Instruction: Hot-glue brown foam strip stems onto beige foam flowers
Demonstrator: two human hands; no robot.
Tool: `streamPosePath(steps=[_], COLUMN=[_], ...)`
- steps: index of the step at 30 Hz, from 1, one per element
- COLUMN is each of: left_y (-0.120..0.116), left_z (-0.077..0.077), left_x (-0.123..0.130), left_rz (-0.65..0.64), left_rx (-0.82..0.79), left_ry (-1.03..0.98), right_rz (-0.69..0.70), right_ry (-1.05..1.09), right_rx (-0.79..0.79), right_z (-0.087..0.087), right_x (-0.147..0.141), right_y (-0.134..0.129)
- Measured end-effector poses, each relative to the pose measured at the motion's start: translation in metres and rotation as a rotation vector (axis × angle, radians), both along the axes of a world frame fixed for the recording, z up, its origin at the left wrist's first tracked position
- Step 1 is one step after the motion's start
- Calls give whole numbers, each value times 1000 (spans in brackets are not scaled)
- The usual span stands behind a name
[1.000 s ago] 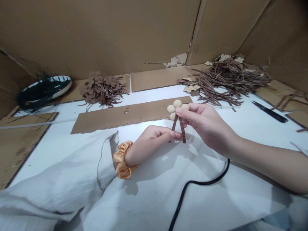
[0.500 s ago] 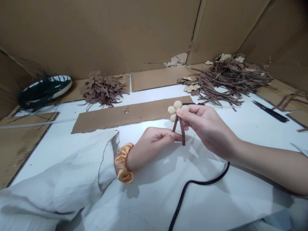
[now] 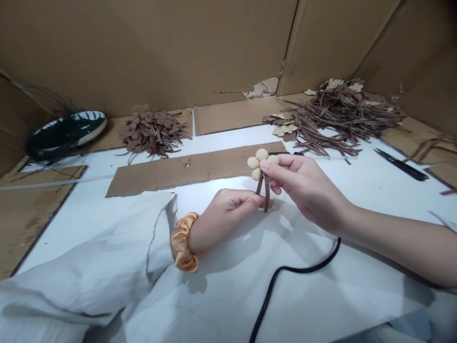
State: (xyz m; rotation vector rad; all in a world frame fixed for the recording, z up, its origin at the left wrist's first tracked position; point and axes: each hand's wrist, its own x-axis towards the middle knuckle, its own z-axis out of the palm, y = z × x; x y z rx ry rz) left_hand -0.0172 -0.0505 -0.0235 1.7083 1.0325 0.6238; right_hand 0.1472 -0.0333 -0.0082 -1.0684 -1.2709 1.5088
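A cream fabric flower (image 3: pixel 262 155) is pinched between the thumb and fingers of my right hand (image 3: pixel 303 183), which covers part of its petals. Two brown checked ribbon tails (image 3: pixel 267 193) hang below the flower. My left hand (image 3: pixel 228 212), with an orange scrunchie (image 3: pixel 184 243) round the wrist, pinches the left ribbon tail near its lower end. The right tail's end lies in front of the left fingertips; whether they grip it too is hidden. Both hands are above the white tabletop, just in front of a long cardboard strip (image 3: pixel 171 171).
Brown flowers with ribbons lie in a pile (image 3: pixel 153 128) at the back left. A larger heap of ribbons (image 3: pixel 332 116) with brown and cream flowers is at the back right. Black snips (image 3: pixel 402 164), a bowl of dark threads (image 3: pixel 96 125) and a black cable (image 3: pixel 296 270) are also present.
The right ribbon tail has swung left, closer to the other tail and to my left fingertips. The flower has shifted very slightly left and up; my left hand is nearly still.
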Motion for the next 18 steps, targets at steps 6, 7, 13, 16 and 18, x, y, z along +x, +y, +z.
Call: streamPosePath(steps=[6,7,13,16,18], left_y=[-3,-2,1,2,2], left_z=[2,3,4,3,2], left_x=[0,1,1,1,1], left_rz=[105,117,142,149,146], left_rx=[-65,-88,-214,-263,-260], left_ry=[-40,-57,-138,-180,-203], right_rz=[43,50,58,31,15], right_ry=[66,72,45,18,-2], right_rx=[-17,-18,-33,-16,-12], right_z=[3,4,8,8,9], right_x=[2,2,5,5,5], right_y=[4,4,6,7,8])
